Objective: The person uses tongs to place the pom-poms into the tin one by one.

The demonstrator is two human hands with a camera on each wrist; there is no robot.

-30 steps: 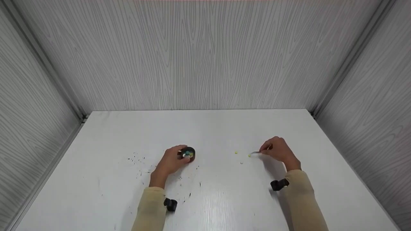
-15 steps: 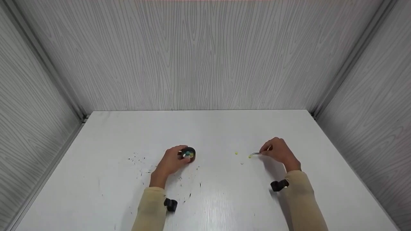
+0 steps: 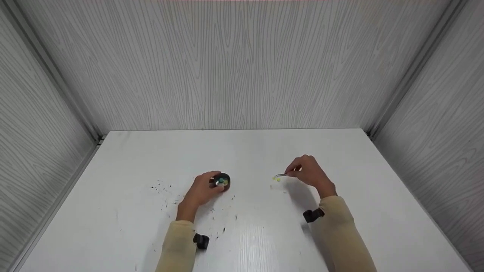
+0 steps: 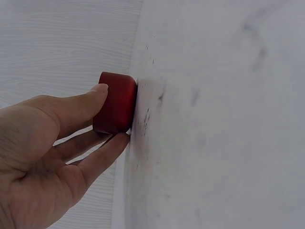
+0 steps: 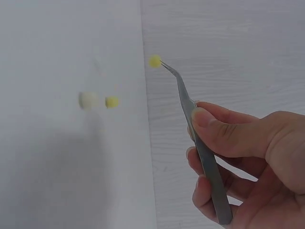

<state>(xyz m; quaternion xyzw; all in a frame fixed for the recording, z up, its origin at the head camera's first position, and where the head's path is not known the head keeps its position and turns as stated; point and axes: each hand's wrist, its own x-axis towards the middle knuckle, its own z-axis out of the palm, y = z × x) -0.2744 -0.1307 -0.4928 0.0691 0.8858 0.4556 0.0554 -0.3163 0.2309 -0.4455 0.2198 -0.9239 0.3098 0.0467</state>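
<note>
The left hand (image 3: 199, 190) pinches a red cup (image 4: 116, 105), nearer the surface's (image 3: 249, 151) left edge; slightly farther, the right hand (image 3: 311, 173) pinches tweezers (image 5: 209, 171) holding a yellow bead (image 5: 155, 61) aloft, nearer the right edge — carrying stage, I'd judge — and steady pressure's needed next.

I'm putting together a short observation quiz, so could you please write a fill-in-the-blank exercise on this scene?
The right hand holds tweezers, whose tips grip a small bead coloured ____.
The left hand grips a small container whose outside, in the left wrist view, is ____.
In the head view, the container is to the ____ of the tweezers.

Missing words: yellow; red; left.
</note>
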